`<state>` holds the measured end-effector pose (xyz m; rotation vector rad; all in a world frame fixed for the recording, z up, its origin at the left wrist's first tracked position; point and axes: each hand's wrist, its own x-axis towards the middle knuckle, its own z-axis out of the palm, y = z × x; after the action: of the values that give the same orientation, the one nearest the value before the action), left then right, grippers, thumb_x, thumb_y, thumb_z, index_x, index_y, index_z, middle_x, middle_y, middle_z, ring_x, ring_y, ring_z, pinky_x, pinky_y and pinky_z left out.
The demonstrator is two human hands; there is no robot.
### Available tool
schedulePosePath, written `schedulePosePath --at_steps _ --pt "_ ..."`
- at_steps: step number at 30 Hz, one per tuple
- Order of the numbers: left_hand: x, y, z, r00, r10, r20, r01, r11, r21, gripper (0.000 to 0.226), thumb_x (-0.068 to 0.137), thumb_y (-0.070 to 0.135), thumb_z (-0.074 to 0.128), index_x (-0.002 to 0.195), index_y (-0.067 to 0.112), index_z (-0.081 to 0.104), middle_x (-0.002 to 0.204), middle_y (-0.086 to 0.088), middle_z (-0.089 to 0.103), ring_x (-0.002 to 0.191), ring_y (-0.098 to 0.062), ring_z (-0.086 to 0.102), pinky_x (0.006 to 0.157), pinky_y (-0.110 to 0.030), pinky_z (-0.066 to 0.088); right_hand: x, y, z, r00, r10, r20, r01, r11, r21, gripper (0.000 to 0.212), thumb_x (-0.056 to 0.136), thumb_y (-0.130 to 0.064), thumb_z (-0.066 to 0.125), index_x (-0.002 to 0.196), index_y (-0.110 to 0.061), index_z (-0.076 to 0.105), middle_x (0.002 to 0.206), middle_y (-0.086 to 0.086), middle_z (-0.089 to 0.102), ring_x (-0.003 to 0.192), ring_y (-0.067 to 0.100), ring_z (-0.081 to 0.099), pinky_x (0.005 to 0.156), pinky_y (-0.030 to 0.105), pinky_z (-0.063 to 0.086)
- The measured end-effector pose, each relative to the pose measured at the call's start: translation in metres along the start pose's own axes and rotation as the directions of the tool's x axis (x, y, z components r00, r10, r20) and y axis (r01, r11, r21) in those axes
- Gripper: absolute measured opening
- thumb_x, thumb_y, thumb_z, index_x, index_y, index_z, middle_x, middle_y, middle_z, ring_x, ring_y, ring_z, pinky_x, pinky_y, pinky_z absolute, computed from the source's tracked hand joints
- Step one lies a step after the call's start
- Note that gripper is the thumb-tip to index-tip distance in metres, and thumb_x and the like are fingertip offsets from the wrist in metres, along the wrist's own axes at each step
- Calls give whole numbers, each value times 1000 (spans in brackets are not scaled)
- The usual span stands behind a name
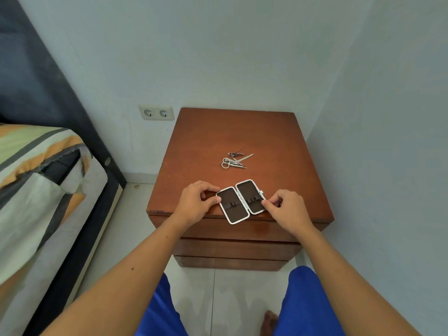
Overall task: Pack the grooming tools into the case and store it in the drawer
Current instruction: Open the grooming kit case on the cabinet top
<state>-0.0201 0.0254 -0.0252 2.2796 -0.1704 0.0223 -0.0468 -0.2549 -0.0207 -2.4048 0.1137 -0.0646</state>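
A small silver-rimmed case (pixel 241 201) lies spread flat, dark lining up, near the front edge of a brown wooden nightstand (pixel 206 141). My left hand (pixel 196 202) pinches the case's left half at its rim. On the right half's edge, beside the clasp, my right hand (pixel 286 209) grips with its fingertips. A little heap of metal grooming tools (pixel 234 160), among them small scissors and a nail clipper, rests farther back on the top. The drawers (pixel 232 248) in the nightstand's front are closed.
A bed (pixel 41 190) with a striped cover stands to the left, a tiled gap between it and the nightstand. Walls close in behind and to the right. A double wall socket (pixel 156 112) sits left of the nightstand. My knees in blue shorts are below.
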Motion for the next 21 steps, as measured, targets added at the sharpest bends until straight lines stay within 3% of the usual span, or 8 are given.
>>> schedulePosePath --at_steps 4,7,11,14,16,21 --pt "0 3 2 999 -35 -38 36 999 8 22 88 26 81 110 28 79 100 12 65 78 -8 51 68 -15 38 -13 0 0 1000 -21 -2 21 1000 -18 28 88 -34 79 66 -20 67 78 -7 66 85 21 61 74 34 46" --pt "0 7 5 997 -60 -54 61 998 10 19 89 26 80 108 29 78 102 10 67 78 -6 51 69 -20 39 -21 -1 -1 1000 -30 0 30 999 -13 30 87 -33 80 64 -20 66 80 -7 64 87 21 59 74 33 43" --pt "-1 9 8 996 -64 -68 66 998 23 18 90 26 79 107 29 78 103 10 68 76 -4 52 69 -19 39 -27 -1 -1 999 -35 -6 35 999 -13 28 88 -33 80 66 -20 67 82 -7 63 89 18 56 74 27 38" --pt "0 9 9 994 -65 -82 67 998 13 16 89 25 80 105 28 79 103 8 70 75 -4 52 69 -16 38 -29 -3 -1 1000 -25 -7 25 1000 -13 27 88 -32 79 67 -20 68 83 -8 63 91 16 54 71 15 34" --pt "1 8 10 994 -66 -87 67 998 5 15 88 25 80 104 28 80 103 8 71 74 -4 51 71 -21 40 -29 -4 -1 1000 -23 -8 23 1000 -15 27 88 -33 79 68 -19 67 83 -8 63 91 15 53 71 12 32" --pt "1 6 10 995 -56 -81 56 998 2 14 89 28 79 102 32 79 103 10 71 78 -7 52 76 -29 46 -27 -4 -4 999 -46 17 46 999 -13 26 88 -35 79 69 -22 67 84 -9 64 90 12 54 72 22 39"
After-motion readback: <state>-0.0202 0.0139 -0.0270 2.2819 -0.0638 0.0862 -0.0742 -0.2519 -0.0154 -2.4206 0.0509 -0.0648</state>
